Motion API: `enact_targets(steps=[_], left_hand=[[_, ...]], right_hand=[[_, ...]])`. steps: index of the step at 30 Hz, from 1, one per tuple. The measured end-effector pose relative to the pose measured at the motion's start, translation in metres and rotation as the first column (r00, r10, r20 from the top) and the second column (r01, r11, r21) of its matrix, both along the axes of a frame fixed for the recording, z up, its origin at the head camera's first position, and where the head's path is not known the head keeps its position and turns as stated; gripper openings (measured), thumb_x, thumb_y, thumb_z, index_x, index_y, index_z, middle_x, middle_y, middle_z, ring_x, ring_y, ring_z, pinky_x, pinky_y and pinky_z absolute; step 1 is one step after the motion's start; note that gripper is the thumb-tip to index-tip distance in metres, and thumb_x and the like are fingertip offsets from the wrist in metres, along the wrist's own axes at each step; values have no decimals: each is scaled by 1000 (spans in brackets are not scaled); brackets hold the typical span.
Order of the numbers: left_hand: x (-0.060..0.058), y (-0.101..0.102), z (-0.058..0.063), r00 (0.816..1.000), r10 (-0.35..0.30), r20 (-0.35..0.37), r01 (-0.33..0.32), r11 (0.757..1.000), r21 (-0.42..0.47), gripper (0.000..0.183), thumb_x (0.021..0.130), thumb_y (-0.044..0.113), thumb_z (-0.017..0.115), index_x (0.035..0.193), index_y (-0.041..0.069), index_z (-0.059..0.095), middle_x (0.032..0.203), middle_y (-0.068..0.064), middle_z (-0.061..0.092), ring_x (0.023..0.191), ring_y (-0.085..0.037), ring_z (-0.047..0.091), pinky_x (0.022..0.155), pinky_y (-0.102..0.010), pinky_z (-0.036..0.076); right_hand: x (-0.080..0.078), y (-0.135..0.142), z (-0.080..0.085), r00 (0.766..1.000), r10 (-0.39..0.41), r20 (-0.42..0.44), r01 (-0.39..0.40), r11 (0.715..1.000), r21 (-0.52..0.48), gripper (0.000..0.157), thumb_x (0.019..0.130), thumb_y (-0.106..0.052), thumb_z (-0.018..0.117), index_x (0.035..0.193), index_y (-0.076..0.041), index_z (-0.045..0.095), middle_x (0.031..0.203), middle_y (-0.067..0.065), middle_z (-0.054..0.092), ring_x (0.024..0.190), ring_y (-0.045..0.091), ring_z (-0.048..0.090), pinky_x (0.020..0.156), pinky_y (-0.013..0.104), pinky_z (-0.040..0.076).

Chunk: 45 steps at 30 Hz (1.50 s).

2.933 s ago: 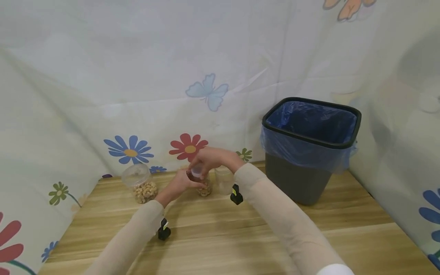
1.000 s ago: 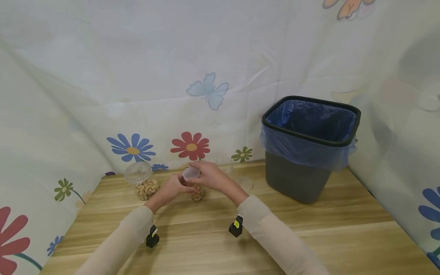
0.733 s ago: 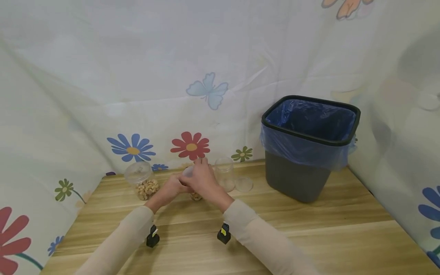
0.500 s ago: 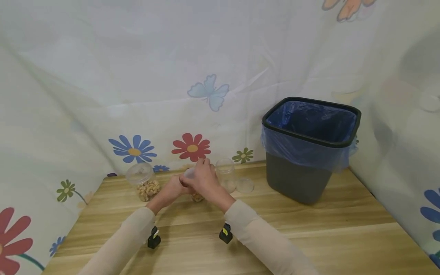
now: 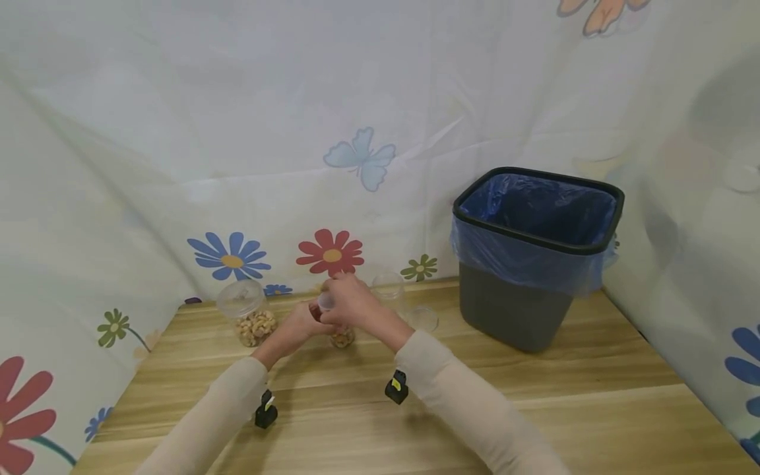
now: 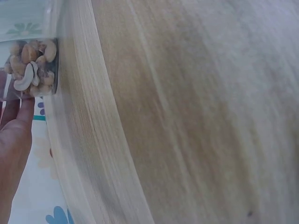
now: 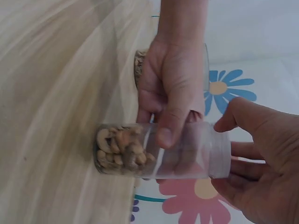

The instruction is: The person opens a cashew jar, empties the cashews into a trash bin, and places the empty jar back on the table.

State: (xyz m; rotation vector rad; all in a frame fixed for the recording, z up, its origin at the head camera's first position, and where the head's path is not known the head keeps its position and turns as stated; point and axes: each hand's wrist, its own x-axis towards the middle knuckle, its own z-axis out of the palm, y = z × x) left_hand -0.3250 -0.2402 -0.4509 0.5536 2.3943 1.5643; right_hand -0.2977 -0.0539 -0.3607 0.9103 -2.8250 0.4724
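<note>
My left hand [image 5: 300, 324] wraps round a small clear jar [image 7: 180, 158], thumb across its side. Cashews and browner nuts [image 7: 122, 148] fill its lower part, the upper part holding none. My right hand [image 5: 356, 303] grips the jar's clear screw lid [image 7: 219, 153] with thumb and fingers spread round its edge. The lid sits on the jar's mouth, and the jar stands upright, its base close to the wooden table. In the left wrist view, only the jar's nut-filled lower end and part of the left hand [image 6: 16, 144] show at the left edge.
A wider clear jar of cashews [image 5: 255, 327] stands to the left on the table [image 5: 332, 422]. Behind my right hand is another clear jar [image 5: 388, 285], with a clear round lid [image 5: 423, 320] lying beside it. A grey bin [image 5: 510, 303] with a blue liner stands at the right.
The right hand has turned inward round the lid and then back outward. Both hands and the jar sit slightly left of their earliest position. The left hand keeps its hold on the jar.
</note>
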Motion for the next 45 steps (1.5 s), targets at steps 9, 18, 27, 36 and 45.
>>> enact_targets(steps=[9, 18, 27, 36, 45], left_hand=[[-1, 2, -3, 1000, -14, -10, 13, 1000, -28, 52, 80, 25, 89, 123, 8, 67, 115, -8, 71, 101, -22, 68, 84, -33, 57], [-3, 0, -3, 1000, -20, 22, 20, 999, 25, 44, 83, 22, 86, 122, 8, 69, 116, -9, 71, 101, -22, 68, 83, -34, 57], [-5, 1, -5, 999, -37, 4, 37, 999, 8, 37, 82, 30, 87, 110, 8, 76, 109, -8, 72, 99, -22, 69, 83, -36, 58], [-3, 3, -4, 999, 2, 47, -3, 999, 38, 48, 82, 17, 87, 123, 4, 67, 113, -10, 71, 99, -22, 69, 83, -34, 57], [1, 2, -1, 998, -11, 60, 8, 999, 52, 59, 82, 18, 87, 132, 1, 60, 120, -14, 68, 102, -22, 67, 83, -33, 57]], right_hand=[[-22, 18, 10, 957, 281, 70, -287, 952, 107, 49, 86, -26, 81, 131, -11, 69, 129, 3, 68, 114, 16, 63, 94, 27, 51], [-13, 8, -3, 984, 106, 145, -106, 994, -9, 65, 99, -48, 64, 149, -9, 51, 148, 9, 55, 135, 24, 53, 106, 38, 47], [3, -4, -27, 981, -193, -1, 190, 970, -153, 63, 91, -61, 67, 125, -8, 69, 122, 9, 63, 103, 24, 63, 89, 37, 54], [-2, 12, -11, 998, -52, -20, 50, 994, -96, 52, 88, -47, 78, 123, -9, 72, 119, 6, 71, 108, 24, 65, 86, 31, 56], [-16, 34, 2, 956, 274, 100, -267, 960, -82, 51, 93, -22, 76, 139, -6, 61, 136, 8, 65, 122, 22, 63, 98, 33, 52]])
